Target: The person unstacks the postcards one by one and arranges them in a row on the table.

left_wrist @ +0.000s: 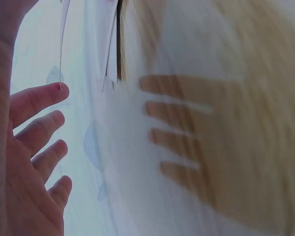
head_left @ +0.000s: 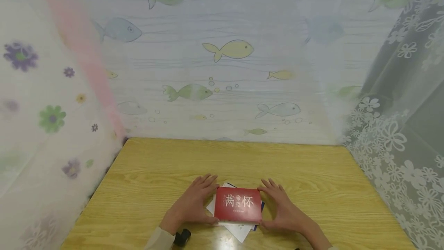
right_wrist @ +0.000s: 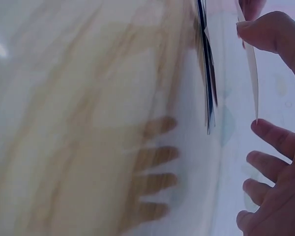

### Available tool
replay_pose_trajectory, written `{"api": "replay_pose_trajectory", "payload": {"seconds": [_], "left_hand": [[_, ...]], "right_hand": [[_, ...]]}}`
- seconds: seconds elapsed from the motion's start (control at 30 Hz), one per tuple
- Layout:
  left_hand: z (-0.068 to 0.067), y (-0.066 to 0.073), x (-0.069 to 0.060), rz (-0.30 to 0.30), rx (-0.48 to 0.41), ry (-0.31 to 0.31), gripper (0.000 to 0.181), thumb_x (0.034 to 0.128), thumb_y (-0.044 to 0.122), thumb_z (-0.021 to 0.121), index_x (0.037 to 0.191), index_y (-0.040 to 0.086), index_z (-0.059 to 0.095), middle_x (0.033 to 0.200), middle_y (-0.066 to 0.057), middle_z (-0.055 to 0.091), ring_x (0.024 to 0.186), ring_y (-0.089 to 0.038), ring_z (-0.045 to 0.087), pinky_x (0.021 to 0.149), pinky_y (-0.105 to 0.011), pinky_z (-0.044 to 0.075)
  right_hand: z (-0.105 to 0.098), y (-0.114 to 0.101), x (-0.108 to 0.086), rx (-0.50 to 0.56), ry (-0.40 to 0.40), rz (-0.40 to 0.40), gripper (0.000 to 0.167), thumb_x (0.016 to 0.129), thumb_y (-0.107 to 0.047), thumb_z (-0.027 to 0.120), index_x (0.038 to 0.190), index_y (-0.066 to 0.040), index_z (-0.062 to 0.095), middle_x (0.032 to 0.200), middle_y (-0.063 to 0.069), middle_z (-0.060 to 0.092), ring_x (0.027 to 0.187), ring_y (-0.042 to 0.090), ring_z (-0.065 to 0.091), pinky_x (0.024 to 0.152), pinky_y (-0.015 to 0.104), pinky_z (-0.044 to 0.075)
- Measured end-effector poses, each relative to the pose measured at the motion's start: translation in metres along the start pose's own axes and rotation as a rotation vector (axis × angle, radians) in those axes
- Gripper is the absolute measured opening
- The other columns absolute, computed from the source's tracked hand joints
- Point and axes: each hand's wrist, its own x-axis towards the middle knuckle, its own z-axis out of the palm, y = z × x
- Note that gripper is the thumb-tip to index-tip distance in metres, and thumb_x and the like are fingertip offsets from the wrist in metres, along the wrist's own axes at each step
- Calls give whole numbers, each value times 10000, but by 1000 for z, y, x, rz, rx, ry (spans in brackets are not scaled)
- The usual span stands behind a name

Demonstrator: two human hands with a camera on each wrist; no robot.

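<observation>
A red card point(head_left: 237, 216) with white Chinese characters lies flat between my two hands in the head view. My left hand point(head_left: 192, 205) holds its left edge, thumb at the near corner and index finger at the far one. On the other side my right hand point(head_left: 283, 208) grips the right edge the same way. Under it, several white and dark-blue cards point(head_left: 240, 233) stick out at angles. From the right wrist, the held card point(right_wrist: 254, 73) shows edge-on, with a gap between it and the pile point(right_wrist: 207, 73). Most of the pile is hidden from above.
The wood-grained, shiny table point(head_left: 156, 161) extends around the hands. Behind it hangs a fish-print cloth point(head_left: 229, 65). Flowered cloth point(head_left: 52, 149) borders the left side, and a sheer curtain point(head_left: 392, 138) with white flowers the right. A black device point(head_left: 182, 237) sits at the left wrist.
</observation>
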Motion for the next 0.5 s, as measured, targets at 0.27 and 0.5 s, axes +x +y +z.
{"api": "replay_pose_trajectory", "payload": {"seconds": [0.27, 0.5], "left_hand": [[-7, -9, -4, -53, 34, -16, 1000, 696, 636, 811, 1496, 119, 507, 1636, -84, 368, 1525, -317, 301, 1255, -513, 234], [-14, -26, 1, -58, 3, -22, 1024, 682, 594, 851, 1493, 73, 504, 1619, -136, 383, 1499, -394, 326, 1232, -583, 246]], "right_hand": [[3, -2, 18, -34, -31, -23, 961, 610, -329, 930, 1429, -12, 540, 1546, 292, 416, 1442, 560, 305, 1099, 817, 191], [5, 2, 37, 6, -72, -3, 932, 663, -335, 922, 1448, -30, 522, 1578, 279, 376, 1470, 548, 254, 1122, 802, 176]]}}
